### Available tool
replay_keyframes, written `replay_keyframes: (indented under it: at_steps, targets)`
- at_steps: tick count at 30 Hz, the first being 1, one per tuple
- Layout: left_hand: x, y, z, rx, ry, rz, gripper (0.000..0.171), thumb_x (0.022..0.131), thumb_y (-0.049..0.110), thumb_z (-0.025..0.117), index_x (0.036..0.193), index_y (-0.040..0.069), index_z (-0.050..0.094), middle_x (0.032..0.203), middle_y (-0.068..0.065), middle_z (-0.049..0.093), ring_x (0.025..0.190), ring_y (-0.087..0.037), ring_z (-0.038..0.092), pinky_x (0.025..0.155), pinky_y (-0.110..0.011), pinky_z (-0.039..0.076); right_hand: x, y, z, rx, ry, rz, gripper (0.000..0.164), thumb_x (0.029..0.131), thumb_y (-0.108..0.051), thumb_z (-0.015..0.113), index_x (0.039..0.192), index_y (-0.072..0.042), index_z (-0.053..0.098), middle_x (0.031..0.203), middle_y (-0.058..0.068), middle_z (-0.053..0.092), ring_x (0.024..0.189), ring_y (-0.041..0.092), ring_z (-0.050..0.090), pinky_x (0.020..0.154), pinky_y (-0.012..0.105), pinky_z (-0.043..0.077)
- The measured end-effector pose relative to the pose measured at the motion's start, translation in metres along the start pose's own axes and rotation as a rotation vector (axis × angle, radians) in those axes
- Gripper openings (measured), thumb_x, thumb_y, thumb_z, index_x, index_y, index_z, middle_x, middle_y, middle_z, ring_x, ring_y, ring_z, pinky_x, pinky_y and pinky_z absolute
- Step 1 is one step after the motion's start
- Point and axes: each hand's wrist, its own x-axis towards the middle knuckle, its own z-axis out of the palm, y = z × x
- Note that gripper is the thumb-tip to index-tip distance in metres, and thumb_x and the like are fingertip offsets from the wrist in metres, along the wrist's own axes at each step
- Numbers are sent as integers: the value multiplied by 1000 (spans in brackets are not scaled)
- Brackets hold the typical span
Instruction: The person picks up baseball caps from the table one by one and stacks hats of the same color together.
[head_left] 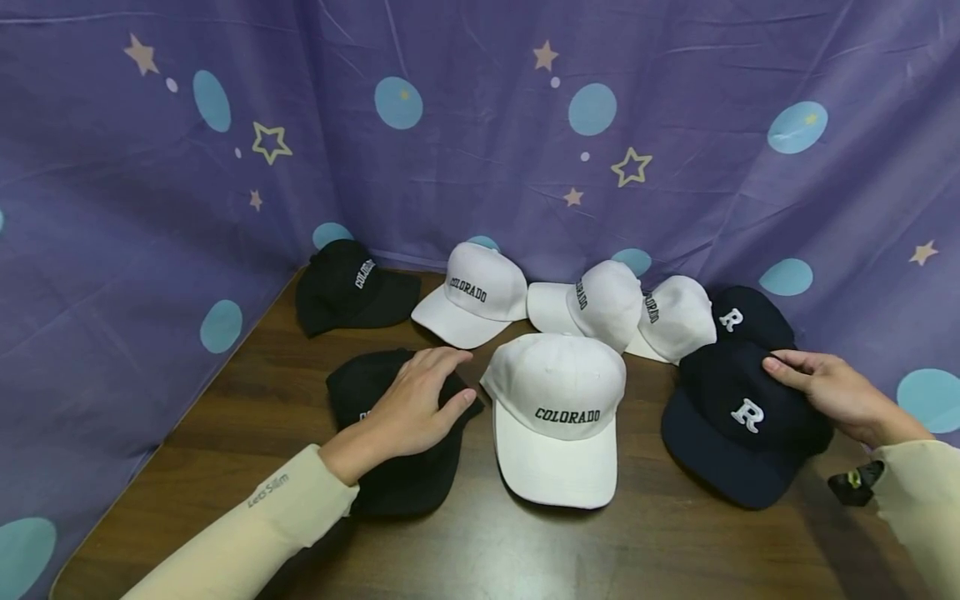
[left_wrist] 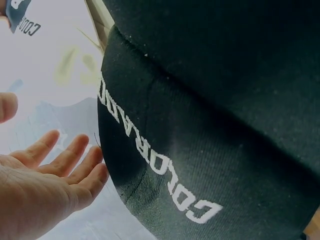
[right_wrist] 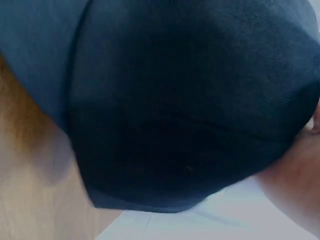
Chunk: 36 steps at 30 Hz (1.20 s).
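My right hand (head_left: 843,392) pinches the crown of a navy cap (head_left: 735,450) at its upper right side, thumb in front. The cap carries a white R, and its brim points toward me. Its dark cloth fills most of the right wrist view, with part of the hand at the right edge. Over a black cap (head_left: 416,483) with white lettering hovers my left hand (head_left: 412,404), fingers loosely extended and holding nothing. In the left wrist view that hand's fingers lie beside the black cap's COLORADO lettering. Between my hands sits a white COLORADO cap (head_left: 558,392), brim toward me.
Behind stands a row of caps: a black cap (head_left: 345,287) at left, several white caps (head_left: 480,283) in the middle, and another navy R cap (head_left: 750,317) at right. A purple patterned curtain (head_left: 480,125) borders the brown wooden table (head_left: 247,433) at the back and sides.
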Motion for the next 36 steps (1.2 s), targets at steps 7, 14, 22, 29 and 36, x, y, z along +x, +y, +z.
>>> replay_keyframes:
  at_steps: [7,14,22,29,36]
  targets:
    - [0,0,-1,-2,-2,2,48,95,33,55,136,10,46,136,-4,46,129,-22,33,107,-49,27,-2,-8,-3,308,-265,-106,31,106,-10,31,122,-9,57,103,9,69,91,20,65,72,35,55]
    - [1,0,-1,-13,-7,-2,49,95,33,55,136,9,46,136,-4,46,129,-22,33,107,-50,27,4,-13,-1,224,-377,-201,31,104,-1,27,126,6,48,106,16,66,92,24,65,74,36,55]
    - [1,0,-1,-14,1,-5,47,95,33,55,136,11,47,136,-4,47,129,-22,33,107,-49,27,13,-13,4,55,-393,-213,26,102,-1,36,121,6,52,104,15,65,94,22,63,75,34,54]
    - [0,1,0,-16,16,7,47,94,31,57,135,9,47,135,-5,48,128,-23,35,105,-50,28,21,-6,9,-128,-334,-181,26,102,-13,44,122,-1,56,106,13,65,95,21,62,76,32,53]
    - [-1,0,0,-16,29,13,48,94,31,57,135,9,47,135,-5,48,128,-23,35,105,-51,28,23,-2,13,-216,-229,-176,29,101,-17,49,125,-3,55,106,11,66,91,20,63,73,30,53]
